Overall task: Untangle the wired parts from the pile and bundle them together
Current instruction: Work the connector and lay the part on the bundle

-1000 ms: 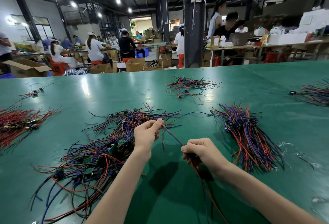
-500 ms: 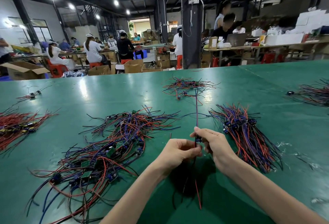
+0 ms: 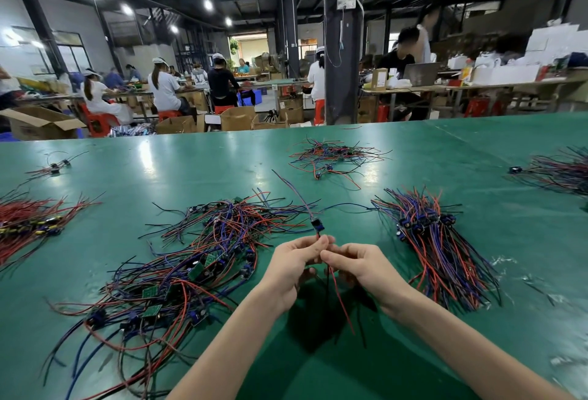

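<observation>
on the glossy green table (image 3: 191, 170), a tangled wire pile (image 3: 197, 259); behind, seated workers (image 3: 164, 87)

Left hand (image 3: 296, 267) and right hand (image 3: 359, 267) pinch one wired part (image 3: 316, 224), held up just right of the tangled pile (image 3: 178, 272); the bundle (image 3: 442, 250) lies farther right.

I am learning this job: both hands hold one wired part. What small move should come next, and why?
Probably carry the wired part right and lay it on the aligned bundle. The left hand and right hand pinch it clear of the tangled pile, so it looks free.
</observation>
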Motion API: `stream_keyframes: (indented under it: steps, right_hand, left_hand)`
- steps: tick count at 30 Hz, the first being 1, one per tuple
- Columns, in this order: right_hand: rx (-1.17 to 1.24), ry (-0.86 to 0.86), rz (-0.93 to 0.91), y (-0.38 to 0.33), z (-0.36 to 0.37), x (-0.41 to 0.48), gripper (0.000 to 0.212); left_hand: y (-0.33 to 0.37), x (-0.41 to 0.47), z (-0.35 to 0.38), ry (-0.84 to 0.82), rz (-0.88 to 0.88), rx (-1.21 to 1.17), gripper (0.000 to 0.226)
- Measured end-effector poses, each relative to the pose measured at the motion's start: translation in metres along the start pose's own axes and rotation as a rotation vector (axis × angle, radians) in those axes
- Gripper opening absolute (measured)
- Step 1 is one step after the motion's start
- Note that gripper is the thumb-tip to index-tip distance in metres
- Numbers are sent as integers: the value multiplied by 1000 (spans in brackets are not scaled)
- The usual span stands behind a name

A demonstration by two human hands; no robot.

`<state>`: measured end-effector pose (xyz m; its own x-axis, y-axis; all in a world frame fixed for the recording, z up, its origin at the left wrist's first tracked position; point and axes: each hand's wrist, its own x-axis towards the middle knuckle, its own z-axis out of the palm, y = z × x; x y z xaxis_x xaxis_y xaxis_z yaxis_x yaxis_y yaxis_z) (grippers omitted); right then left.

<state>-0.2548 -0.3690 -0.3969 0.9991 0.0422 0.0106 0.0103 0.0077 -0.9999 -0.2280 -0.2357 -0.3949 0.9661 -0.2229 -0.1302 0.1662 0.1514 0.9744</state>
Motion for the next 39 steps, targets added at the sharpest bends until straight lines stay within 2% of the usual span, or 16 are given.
stream_keyframes:
  steps: [4,10,18,23,27,31,39]
  right_hand:
    - [54,-18,-31,2,1,0,23]
    - [-61,-45,-34,4,-1,3,25]
    - [-241,-297,-46,-9,-4,0,17]
    - [-259,-345,23,-9,-3,-4,16]
    - [-365,-394,39,-10,-2,-8,18]
    - [-410,-403,44,-11,1,-11,21]
    - [-442,-308,47,-6,2,-6,18]
  left_hand:
    - [-1,0,0,-5,-3,-18,11]
    - [-2,2,-1,39,-2,-59,13]
    - [5,7,-11,161,106,-17,12]
    - [11,14,-26,266,183,-29,17]
    - [13,18,-38,355,224,-37,16]
    - [11,19,-40,377,253,-13,17]
    - [11,20,-37,407,312,-26,21]
